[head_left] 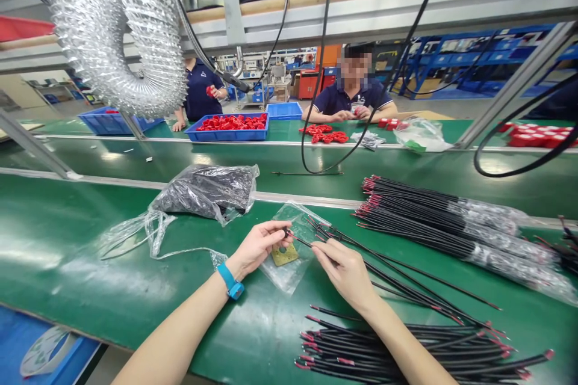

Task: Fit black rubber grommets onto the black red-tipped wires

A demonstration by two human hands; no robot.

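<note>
My left hand (259, 245), with a blue wristband, pinches the tip of a thin black wire (300, 240) over a small clear bag (293, 246) that holds a yellowish square piece (284, 254). My right hand (343, 267) is closed on the same wire a little further along, among a few loose black wires (406, 286) lying across the green bench (90, 264). A pile of black wires with red ends (406, 352) lies in front of my right forearm.
Bagged bundles of black wires (451, 222) lie to the right, a plastic bag of dark parts (205, 190) to the left. Across the belt, two people handle red parts beside blue trays (230, 126). A silver flexible duct (117, 30) and black cables (316, 102) hang overhead.
</note>
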